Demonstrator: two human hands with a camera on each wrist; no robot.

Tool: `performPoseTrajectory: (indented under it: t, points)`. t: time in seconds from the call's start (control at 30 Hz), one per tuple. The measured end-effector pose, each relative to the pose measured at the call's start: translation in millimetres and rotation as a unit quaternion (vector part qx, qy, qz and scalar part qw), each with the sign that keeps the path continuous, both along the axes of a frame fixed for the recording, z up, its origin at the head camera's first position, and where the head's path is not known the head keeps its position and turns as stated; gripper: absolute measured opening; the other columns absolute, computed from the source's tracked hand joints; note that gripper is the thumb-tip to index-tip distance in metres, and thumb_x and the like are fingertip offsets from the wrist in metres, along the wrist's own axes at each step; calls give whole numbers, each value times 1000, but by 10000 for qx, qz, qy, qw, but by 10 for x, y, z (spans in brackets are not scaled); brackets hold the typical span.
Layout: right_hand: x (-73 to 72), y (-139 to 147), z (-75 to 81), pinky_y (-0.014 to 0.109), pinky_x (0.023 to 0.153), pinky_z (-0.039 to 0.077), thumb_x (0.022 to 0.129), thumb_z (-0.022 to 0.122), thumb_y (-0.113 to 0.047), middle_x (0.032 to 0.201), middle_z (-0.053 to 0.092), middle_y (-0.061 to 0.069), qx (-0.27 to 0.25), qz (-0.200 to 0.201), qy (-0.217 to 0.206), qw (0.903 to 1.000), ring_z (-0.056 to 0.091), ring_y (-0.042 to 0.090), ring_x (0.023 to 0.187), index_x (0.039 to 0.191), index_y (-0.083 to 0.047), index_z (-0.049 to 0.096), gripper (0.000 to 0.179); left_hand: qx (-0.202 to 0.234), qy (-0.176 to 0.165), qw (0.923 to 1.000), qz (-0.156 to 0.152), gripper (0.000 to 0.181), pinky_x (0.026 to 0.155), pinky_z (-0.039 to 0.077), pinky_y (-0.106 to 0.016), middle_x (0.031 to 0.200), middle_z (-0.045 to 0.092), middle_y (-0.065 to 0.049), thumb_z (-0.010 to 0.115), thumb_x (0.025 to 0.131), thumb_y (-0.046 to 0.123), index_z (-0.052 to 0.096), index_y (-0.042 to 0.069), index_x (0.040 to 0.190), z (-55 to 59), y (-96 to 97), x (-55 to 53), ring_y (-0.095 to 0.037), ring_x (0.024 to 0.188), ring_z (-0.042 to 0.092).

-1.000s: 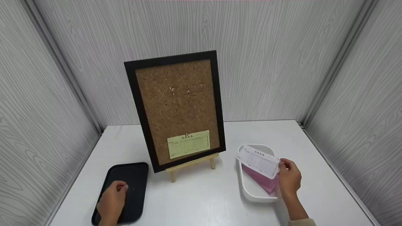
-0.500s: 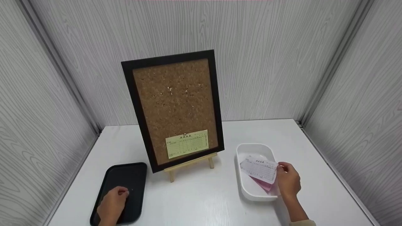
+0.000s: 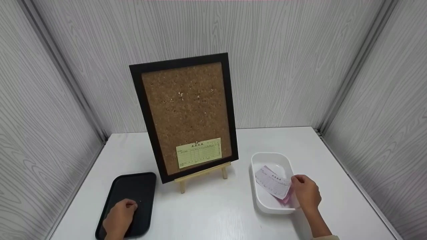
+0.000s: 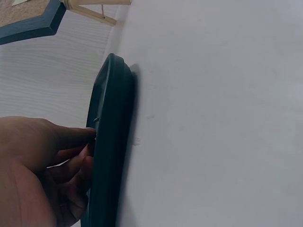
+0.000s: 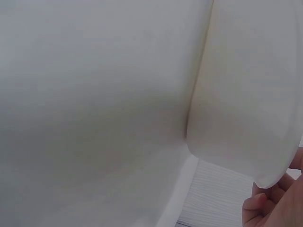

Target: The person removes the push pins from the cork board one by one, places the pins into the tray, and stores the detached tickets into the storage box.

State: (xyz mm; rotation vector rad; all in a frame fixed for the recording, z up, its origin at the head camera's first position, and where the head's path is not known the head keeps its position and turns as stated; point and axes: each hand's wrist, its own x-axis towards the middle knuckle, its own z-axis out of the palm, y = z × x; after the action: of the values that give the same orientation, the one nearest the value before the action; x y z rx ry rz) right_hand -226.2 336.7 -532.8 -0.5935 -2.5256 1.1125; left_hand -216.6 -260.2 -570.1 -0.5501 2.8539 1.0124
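At the right, my right hand pinches the right end of a white printed paper slip. Most of the slip lies in a white plastic box, over a pink slip, its end curving up to the fingertips. In the right wrist view, the fingers show beside the box rim. On the left, my left hand is over a black tray, thumb and forefinger together. The left wrist view shows a tiny glint at those fingertips, looking like a small pin; another tiny shiny piece lies beyond them.
A black-framed cork board leans on a small wooden easel behind the hands. One yellow slip is pinned low on it. Pale grain-patterned walls enclose the white table on three sides.
The right hand has lowered the white slip from above the box into it, over the pink slip. The left hand has hardly moved; the view has shifted slightly.
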Motion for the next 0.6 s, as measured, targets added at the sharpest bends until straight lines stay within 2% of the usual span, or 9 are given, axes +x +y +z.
performPoseTrajectory:
  t: [0.27, 0.5, 0.6]
  points:
    - [42, 36, 29, 48, 77, 45, 102, 55, -33, 117, 71, 18, 210, -166, 127, 9996, 67, 37, 102, 118, -7, 71, 34, -178, 77, 9998, 38, 22, 72, 46, -50, 98, 74, -7, 64, 98, 22, 72, 7, 110, 26, -2, 14, -25, 82, 67]
    - [30, 11, 101, 49, 79, 45, 103, 55, -34, 118, 71, 16, 281, -190, 330, 9989, 66, 36, 104, 119, -7, 69, 35, -236, 602, 9978, 138, 24, 68, 42, -46, 100, 73, -7, 64, 98, 26, 72, 10, 113, 163, 112, 37, -23, 79, 65]
    - [11, -34, 127, 44, 81, 44, 103, 56, -34, 119, 71, 13, 152, -36, 443, 9989, 64, 31, 103, 121, -9, 69, 34, -277, 885, 9955, 199, 25, 68, 43, -46, 102, 73, -8, 65, 97, 28, 72, 10, 114, 250, 213, 36, -23, 81, 66]
